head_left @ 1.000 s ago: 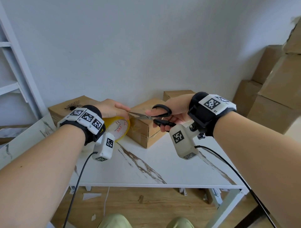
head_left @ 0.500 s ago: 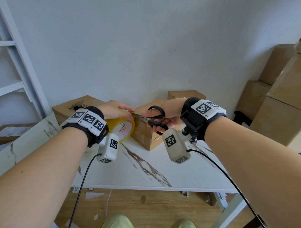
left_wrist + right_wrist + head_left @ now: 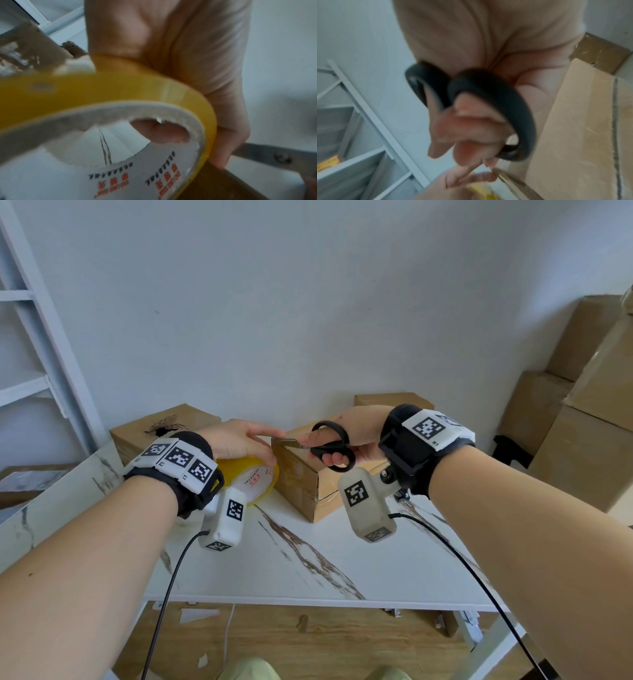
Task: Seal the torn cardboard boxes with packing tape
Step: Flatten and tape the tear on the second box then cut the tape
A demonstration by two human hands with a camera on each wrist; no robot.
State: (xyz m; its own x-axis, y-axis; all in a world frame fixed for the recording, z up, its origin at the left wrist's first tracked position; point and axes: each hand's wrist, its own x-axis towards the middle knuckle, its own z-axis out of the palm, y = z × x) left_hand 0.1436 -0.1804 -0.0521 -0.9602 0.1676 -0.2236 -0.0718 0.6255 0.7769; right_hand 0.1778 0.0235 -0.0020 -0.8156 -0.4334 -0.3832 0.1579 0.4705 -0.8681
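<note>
Three boxes on table; one tape roll, one scissors.

Near half of the table lies bare, open from the front edge. Far half is crowded: a torn box at back left, a middle box set at an angle, and another box behind it against the wall. A tape roll fills the gap left of the middle box. A shelf frame walls the left side; stacked boxes close the right.
</note>
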